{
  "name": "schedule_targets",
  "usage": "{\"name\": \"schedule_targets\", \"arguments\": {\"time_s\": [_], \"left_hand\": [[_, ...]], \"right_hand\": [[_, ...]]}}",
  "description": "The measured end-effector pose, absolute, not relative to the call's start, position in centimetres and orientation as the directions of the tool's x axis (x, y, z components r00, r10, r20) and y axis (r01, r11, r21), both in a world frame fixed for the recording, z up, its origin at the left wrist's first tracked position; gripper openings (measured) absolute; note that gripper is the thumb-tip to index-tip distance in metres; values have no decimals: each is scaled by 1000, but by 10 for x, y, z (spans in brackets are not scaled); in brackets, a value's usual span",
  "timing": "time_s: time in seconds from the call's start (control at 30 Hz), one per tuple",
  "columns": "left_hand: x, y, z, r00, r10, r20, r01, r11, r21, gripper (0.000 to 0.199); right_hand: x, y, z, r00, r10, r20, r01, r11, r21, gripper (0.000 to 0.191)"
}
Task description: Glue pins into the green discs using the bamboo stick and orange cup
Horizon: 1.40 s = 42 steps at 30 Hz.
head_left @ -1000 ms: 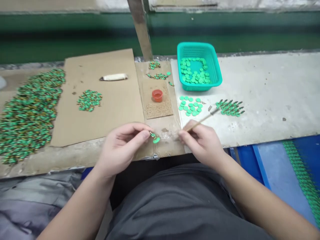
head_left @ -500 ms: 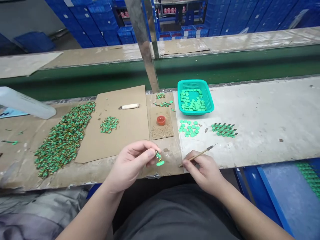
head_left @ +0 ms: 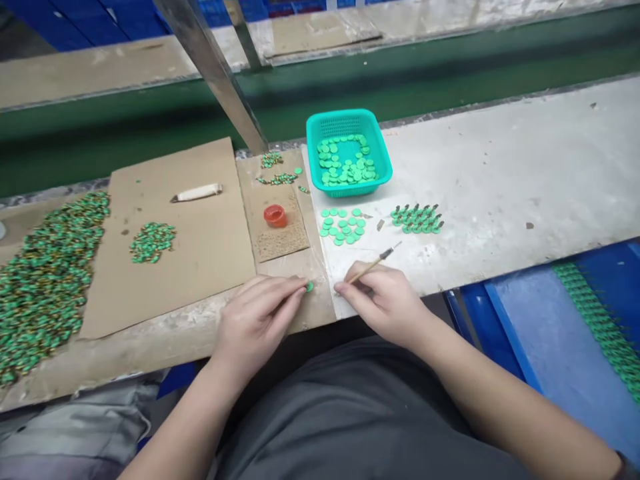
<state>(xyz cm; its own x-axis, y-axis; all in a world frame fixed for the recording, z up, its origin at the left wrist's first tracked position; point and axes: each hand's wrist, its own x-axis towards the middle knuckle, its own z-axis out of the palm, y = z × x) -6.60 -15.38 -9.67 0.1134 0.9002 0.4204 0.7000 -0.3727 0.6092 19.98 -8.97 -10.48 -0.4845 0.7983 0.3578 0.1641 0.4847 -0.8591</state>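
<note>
Between the thumb and fingers of my left hand (head_left: 260, 313) is a small green figurine (head_left: 309, 286); only its green base shows past the fingertips. My right hand (head_left: 383, 300) grips a thin wooden brush-like tool (head_left: 371, 267), its dark tip slanting up to the right. Ahead of the hands, a red cap-like cup (head_left: 275, 216) stands on a piece of speckled cardboard (head_left: 283, 249). Loose green discs (head_left: 343, 227) lie beyond my right hand. To their right stand rows of figurines on green bases (head_left: 417, 219).
A teal basket (head_left: 350, 189) holds more green discs. At left are a large heap of green-and-gold pieces (head_left: 55, 267), a smaller pile (head_left: 153, 242) and a white-wrapped blade-like tool (head_left: 197, 193) on cardboard (head_left: 200, 253). A metal post (head_left: 215, 73) rises behind. More figurines (head_left: 595, 320) fill a tray at lower right.
My view has tilted down and turned right. My left hand has rotated, so the figurine, whose body showed before, now shows only its base. My right hand keeps the tool.
</note>
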Motion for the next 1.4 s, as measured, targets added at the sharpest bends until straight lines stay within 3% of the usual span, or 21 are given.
{"name": "schedule_targets", "arguments": {"time_s": [0.17, 0.27, 0.37, 0.67, 1.03, 1.3, 1.4], "left_hand": [[-68, -155, -97, 155, 909, 386, 738, -366, 567, 24], [-68, -152, -99, 161, 918, 362, 745, -353, 566, 18], [-68, -150, -101, 150, 924, 351, 748, -339, 571, 10], [-65, -151, -102, 117, 936, 332, 744, -304, 595, 10], [-64, -151, -101, 93, 946, 311, 743, -274, 610, 18], [-66, -153, -104, 94, 945, 313, 734, -279, 619, 16], [-64, -155, -104, 68, 952, 298, 758, -244, 605, 16]], "right_hand": [[187, -77, -102, -548, 781, 299, 227, 483, -846, 35], [177, -69, -103, -616, 732, 291, 230, 521, -822, 39], [171, -64, -105, -650, 698, 301, 228, 557, -798, 47], [164, -57, -111, -707, 597, 380, 148, 650, -746, 48], [158, -60, -113, -708, 594, 381, 149, 653, -742, 23], [161, -64, -112, -633, 675, 380, 209, 622, -755, 50], [165, -71, -109, -594, 720, 358, 244, 586, -773, 51]]}}
